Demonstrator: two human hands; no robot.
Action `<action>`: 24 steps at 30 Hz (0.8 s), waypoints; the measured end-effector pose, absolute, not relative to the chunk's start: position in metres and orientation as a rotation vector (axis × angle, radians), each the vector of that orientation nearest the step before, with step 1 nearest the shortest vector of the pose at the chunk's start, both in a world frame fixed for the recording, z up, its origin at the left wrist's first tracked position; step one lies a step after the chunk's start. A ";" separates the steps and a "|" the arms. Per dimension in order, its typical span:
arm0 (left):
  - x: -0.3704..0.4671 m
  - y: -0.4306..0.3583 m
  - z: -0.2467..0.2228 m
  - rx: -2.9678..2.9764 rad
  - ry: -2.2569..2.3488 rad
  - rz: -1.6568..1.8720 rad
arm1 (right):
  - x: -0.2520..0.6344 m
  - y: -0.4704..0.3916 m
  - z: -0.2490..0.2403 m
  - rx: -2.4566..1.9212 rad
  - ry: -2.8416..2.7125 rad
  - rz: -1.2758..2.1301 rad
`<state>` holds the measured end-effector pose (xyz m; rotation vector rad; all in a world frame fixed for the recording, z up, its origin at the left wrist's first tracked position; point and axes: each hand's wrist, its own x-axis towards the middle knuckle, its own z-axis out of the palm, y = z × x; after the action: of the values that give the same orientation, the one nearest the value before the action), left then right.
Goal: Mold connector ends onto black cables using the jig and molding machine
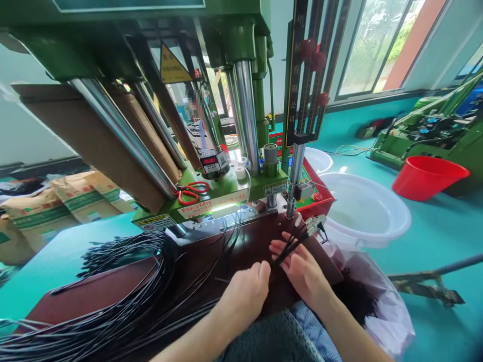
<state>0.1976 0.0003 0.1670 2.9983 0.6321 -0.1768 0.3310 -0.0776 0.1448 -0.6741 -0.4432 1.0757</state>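
Note:
My left hand (251,287) is closed in a fist around a small bundle of black cables (287,250). The bundle slants up to the right, past my right hand (304,274), and ends in metallic connectors (315,225). My right hand is loosely open, its fingers apart and stretched behind the cables, with the thumb on the near side. Both hands are above the dark red-brown tabletop (241,251) in front of a green press machine (226,193). To their left lies a large looped pile of black cables (124,306).
Red-handled scissors (193,193) rest on the press bed. On the right are a red control box (317,193), a white tub (366,208), a red bucket (426,176) and a white bag (388,306) with black pieces. Paper sacks (71,198) stand at left. Behind the press is another person (199,130).

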 end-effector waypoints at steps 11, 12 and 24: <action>0.207 -0.005 0.193 1.840 0.194 -0.209 | 0.336 -0.103 0.179 -0.969 -0.787 1.198; 0.217 -0.004 0.202 1.680 0.143 -0.199 | 0.336 -0.105 0.180 -0.982 -0.780 1.211; 0.270 -0.024 0.205 1.520 0.242 -0.067 | 0.397 -0.105 0.223 -1.350 -1.188 0.919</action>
<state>0.2696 -0.0245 0.2049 1.5197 0.2417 -0.0667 0.3969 -0.1046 0.2232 -1.3501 -1.1884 0.9188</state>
